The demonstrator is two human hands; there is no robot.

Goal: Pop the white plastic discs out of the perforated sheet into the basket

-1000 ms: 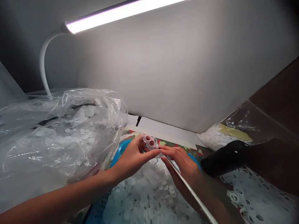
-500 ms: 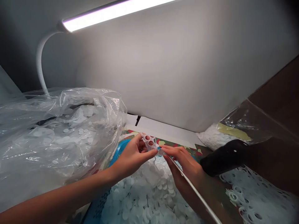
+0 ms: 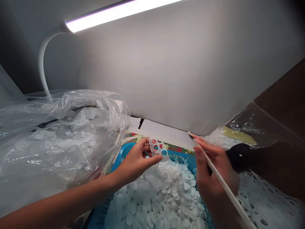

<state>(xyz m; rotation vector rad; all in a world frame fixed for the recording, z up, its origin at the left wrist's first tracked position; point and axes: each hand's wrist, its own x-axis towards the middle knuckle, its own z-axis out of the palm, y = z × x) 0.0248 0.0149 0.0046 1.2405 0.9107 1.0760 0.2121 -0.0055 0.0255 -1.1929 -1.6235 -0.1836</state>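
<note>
A small white plastic sheet [image 3: 159, 150] with round holes is pinched between the thumb and fingers of my left hand [image 3: 137, 159]. Below it, a blue basket [image 3: 122, 153] is heaped with small white discs [image 3: 164, 190]. To the right of the sheet and apart from it, my right hand [image 3: 215, 168] is closed around a long, thin white stick [image 3: 225, 186]. The stick slants from the lower right up past my fingers. A small dark and pale tip [image 3: 190, 135] shows just beyond the fingertips; whether it belongs to the stick I cannot tell.
On the left lies a large clear plastic bag [image 3: 95, 101] with more white discs inside. A black cylindrical object [image 3: 240, 156] stands beyond my right hand, near white holed sheets [image 3: 274, 200]. Another clear bag [image 3: 247, 122] rests at the back right. A lit lamp [image 3: 119, 14] hangs overhead.
My right hand has moved away from the sheet to the right, carrying the stick. The left hand still holds the sheet, and more of its holes now show.
</note>
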